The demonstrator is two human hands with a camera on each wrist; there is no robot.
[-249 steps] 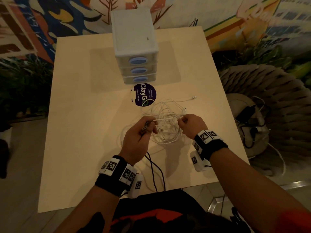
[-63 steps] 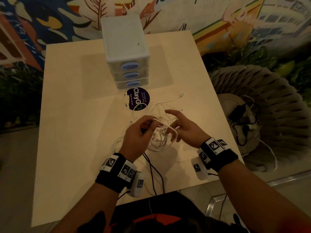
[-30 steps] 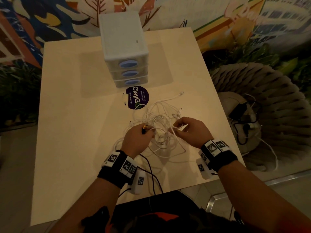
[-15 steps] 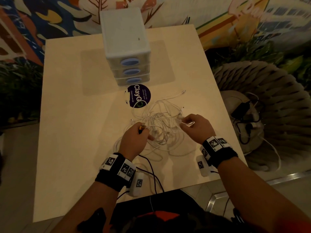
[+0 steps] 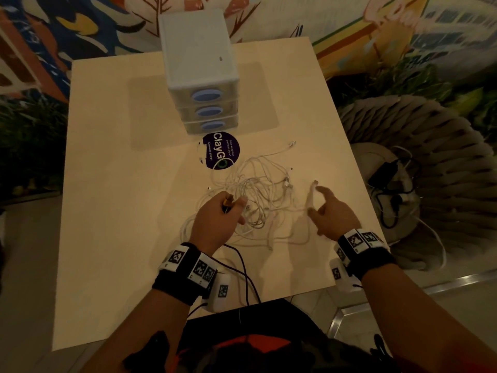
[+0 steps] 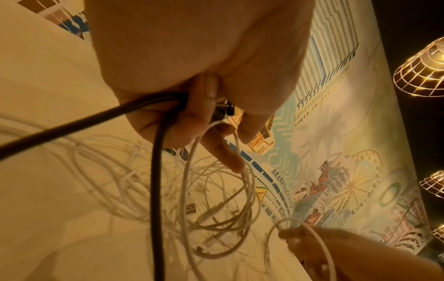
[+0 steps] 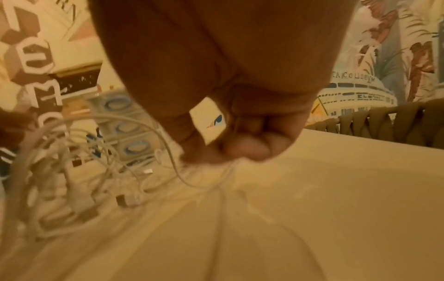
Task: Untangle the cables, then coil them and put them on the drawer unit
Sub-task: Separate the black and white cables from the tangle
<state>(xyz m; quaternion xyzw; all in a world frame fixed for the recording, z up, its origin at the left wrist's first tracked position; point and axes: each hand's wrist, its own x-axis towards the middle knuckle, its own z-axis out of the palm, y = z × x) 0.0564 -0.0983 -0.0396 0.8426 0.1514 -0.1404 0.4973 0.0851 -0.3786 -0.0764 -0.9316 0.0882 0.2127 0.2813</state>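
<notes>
- head view: untangling is the step in hand. the loose tangle of thin white cables (image 5: 258, 195) lies on the pale wooden bench (image 5: 121, 184), in front of the white three-drawer plastic unit (image 5: 200, 68), whose top is bare. the left hand (image 5: 215, 219) clamps a black cable (image 5: 242, 267); the right hand (image 5: 332, 214) draws a white plug end (image 5: 312, 196) out sideways.
- left wrist view: fingers (image 6: 192, 117) curl round the black cable, with a white loop (image 6: 216, 171) hooked over one.
- right wrist view: blurred; fingers (image 7: 245, 146) look closed on a white plug (image 7: 209, 119).
- next, i judge: draw that strand free without tightening knots, then coil it.
</notes>
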